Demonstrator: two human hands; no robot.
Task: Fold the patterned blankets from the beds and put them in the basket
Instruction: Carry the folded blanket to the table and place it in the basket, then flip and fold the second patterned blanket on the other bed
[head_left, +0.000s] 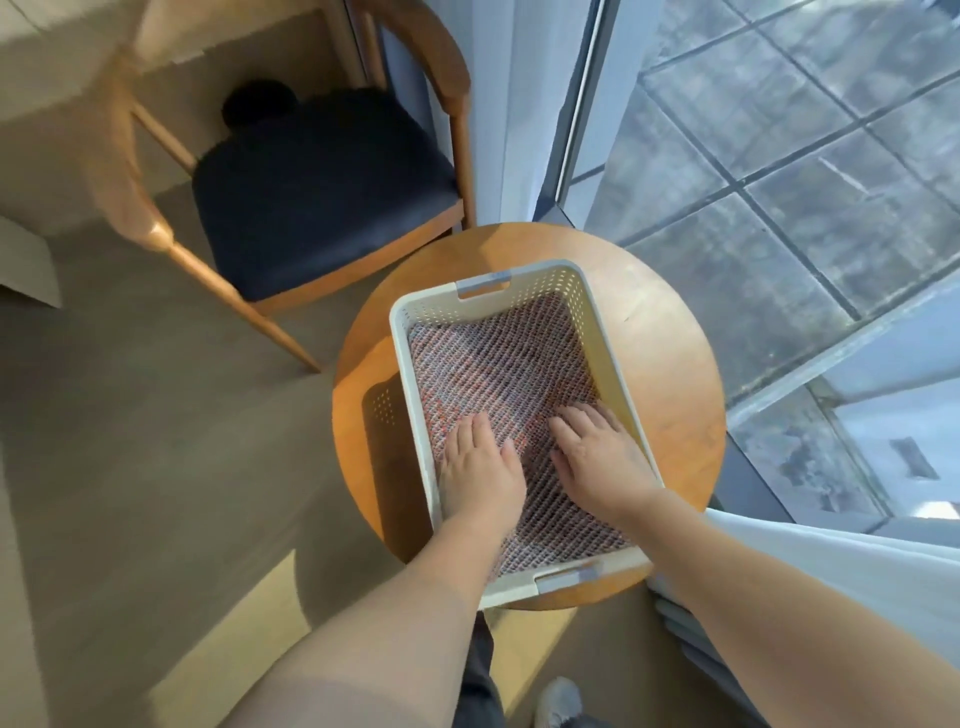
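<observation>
Woven blanket (498, 364) in the basket (399, 332) — left hand (480, 467) and right hand (597, 460) pressed flat atop.

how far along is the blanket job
Done: a folded patterned blanket lies in the basket on the round table. In hand: the left hand and right hand press it flat. Left: unclear, no beds or other blankets in view.

Both hands, left hand (480, 465) and right hand (602, 457), press flat on the patterned blanket (509, 364) inside the basket (613, 332).
</observation>
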